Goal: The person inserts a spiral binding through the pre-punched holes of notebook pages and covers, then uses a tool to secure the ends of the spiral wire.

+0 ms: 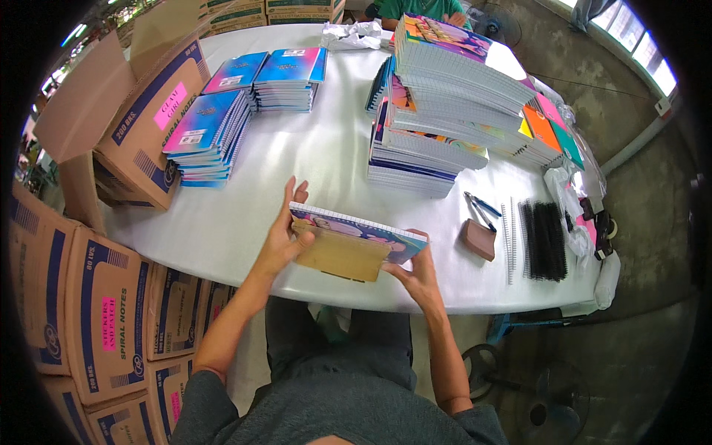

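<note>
Near the front edge of the table I hold an unbound notebook point(348, 254) tilted up, its row of punched holes along the upper edge. A tan cardboard sheet faces me and a colourful printed cover shows above it. My left hand point(283, 239) grips its left end, thumb in front and fingertips rising behind. My right hand point(419, 278) pinches the right end between thumb and fingers. To the right lie pliers point(483, 211) with dark blue handles, a brown block point(478, 239), and many black spiral coils point(544, 241).
Tall stacks of punched notebook sheets point(452, 89) stand at the back right. Blue-and-pink spiral notebooks point(211, 122) are piled at the back left beside an open carton point(141, 126). Closed cartons point(111, 319) are stacked left of the table point(311, 156). Across it sits a person in green point(423, 9).
</note>
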### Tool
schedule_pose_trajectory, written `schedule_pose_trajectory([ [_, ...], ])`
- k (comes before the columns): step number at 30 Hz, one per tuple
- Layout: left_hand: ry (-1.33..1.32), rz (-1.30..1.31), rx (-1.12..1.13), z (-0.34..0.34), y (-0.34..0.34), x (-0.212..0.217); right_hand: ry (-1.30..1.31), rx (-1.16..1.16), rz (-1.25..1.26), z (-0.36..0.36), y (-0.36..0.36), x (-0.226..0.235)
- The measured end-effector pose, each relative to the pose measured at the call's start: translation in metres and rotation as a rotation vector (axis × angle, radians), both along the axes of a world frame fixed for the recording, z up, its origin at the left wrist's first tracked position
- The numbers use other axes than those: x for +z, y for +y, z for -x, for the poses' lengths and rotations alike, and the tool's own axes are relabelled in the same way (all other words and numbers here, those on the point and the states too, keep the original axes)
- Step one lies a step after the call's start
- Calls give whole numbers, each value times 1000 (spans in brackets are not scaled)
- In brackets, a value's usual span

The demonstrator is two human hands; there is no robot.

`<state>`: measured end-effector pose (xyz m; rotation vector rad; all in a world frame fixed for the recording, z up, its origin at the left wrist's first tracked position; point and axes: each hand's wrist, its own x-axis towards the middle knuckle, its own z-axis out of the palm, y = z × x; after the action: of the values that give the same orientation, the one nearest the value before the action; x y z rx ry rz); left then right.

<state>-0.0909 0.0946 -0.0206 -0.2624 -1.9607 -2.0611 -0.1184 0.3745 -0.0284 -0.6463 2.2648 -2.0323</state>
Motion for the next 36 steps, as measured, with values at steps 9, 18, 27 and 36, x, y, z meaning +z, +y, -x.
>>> schedule_pose_trajectory([
  [9,12,28,295,-17,-21,-2,252,-36,-8,86,76,-13],
  [18,250,522,385,-14,6,81,245,-897,-1257,212,254,-42],
  [27,279,1435,101,19,97,102,404,-387,-636,117,120,81],
  [36,242,1279,12,26,106,87,39,171,-267,41,45,104],
])
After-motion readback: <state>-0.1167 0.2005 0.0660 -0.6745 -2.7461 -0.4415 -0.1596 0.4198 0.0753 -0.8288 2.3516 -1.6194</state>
